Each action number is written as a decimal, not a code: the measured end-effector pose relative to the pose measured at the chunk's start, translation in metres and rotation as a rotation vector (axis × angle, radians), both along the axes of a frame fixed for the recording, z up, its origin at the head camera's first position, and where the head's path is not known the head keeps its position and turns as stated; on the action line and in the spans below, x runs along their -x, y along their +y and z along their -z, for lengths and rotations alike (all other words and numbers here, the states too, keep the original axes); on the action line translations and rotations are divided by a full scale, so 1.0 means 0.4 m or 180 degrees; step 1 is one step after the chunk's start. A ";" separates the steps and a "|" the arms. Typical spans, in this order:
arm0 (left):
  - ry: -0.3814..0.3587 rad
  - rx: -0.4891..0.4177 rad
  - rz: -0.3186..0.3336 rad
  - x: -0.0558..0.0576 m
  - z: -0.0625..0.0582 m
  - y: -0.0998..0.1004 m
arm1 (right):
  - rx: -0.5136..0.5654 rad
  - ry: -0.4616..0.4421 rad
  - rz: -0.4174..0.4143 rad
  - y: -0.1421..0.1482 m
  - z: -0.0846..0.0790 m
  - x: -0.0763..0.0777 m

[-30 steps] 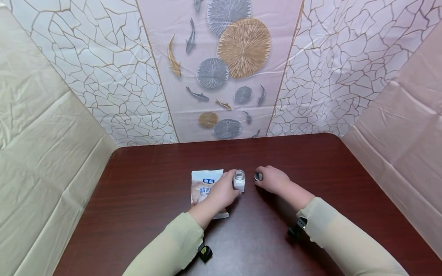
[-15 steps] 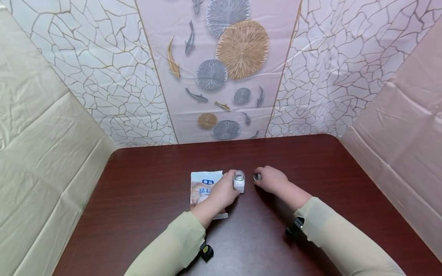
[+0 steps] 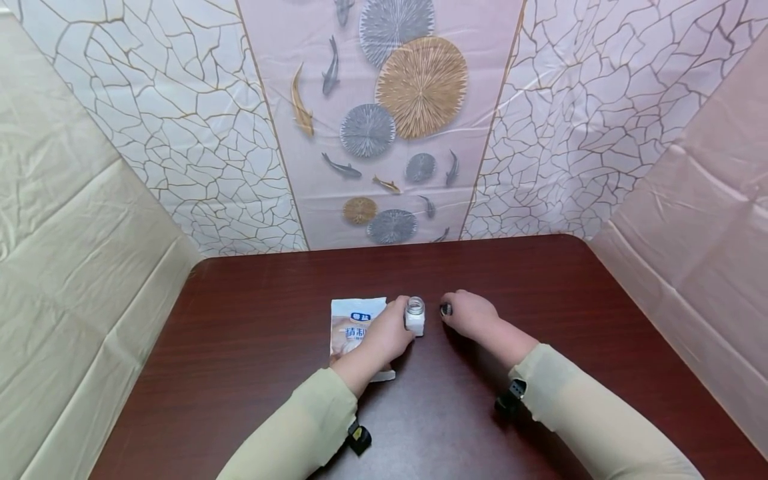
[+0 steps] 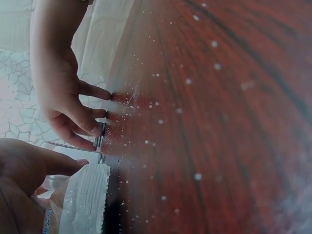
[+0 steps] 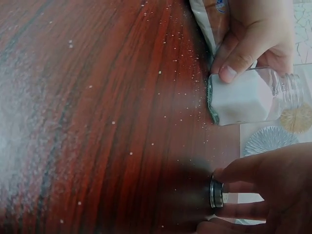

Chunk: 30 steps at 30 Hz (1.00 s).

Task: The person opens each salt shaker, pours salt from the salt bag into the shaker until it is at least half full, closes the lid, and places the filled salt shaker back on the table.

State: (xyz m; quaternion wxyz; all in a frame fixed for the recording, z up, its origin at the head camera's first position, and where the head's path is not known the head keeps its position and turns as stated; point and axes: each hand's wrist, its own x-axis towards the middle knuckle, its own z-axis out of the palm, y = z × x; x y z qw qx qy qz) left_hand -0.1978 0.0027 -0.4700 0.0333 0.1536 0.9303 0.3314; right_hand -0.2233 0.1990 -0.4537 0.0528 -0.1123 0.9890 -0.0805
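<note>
A small square glass jar (image 3: pixel 415 319) with a threaded, uncovered mouth stands upright on the table. It is filled with white powder to about its shoulder, as the right wrist view shows. My left hand (image 3: pixel 388 331) grips it from the left, thumb (image 5: pixel 237 62) low on its side. A short way to the right, my right hand (image 3: pixel 474 312) pinches a small silver and black lid (image 5: pixel 215 192) between thumb and fingers, close to the tabletop. Behind my left hand lies a salt bag (image 3: pixel 345 320), white and brown with blue print, partly hidden by that hand.
Fine white grains (image 4: pixel 151 106) are scattered over the dark red wooden table (image 3: pixel 270 333). A patterned cloth wall (image 3: pixel 384 153) rises along the back edge, with plain cloth sides left and right. Black wrist cameras (image 3: pixel 359 438) hang under both sleeves.
The lid has turned slightly in my right fingers, showing less of its dark face. My left hand and the jar hold their places; the head view has shifted a little.
</note>
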 end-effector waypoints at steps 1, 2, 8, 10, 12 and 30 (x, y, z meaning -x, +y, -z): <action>-0.0003 0.0011 -0.0004 0.001 0.001 0.000 | -0.0003 -0.0003 -0.0024 0.000 0.000 0.001; -0.0001 0.0017 -0.0002 0.001 0.001 -0.001 | -0.0004 -0.0013 -0.0050 0.001 0.000 0.002; -0.0027 -0.0012 0.0014 0.001 -0.001 -0.001 | 0.0145 -0.0074 -0.0207 0.012 -0.004 0.012; -0.0044 -0.0026 0.0015 0.001 -0.003 -0.002 | 0.0257 -0.0103 -0.0239 0.016 -0.006 0.014; -0.0054 -0.0044 0.0016 0.001 -0.003 -0.002 | 0.0383 -0.0138 -0.0257 0.019 -0.010 0.015; -0.0068 -0.0011 0.0016 0.003 0.002 -0.004 | 0.0832 0.0161 -0.0007 0.017 -0.070 0.005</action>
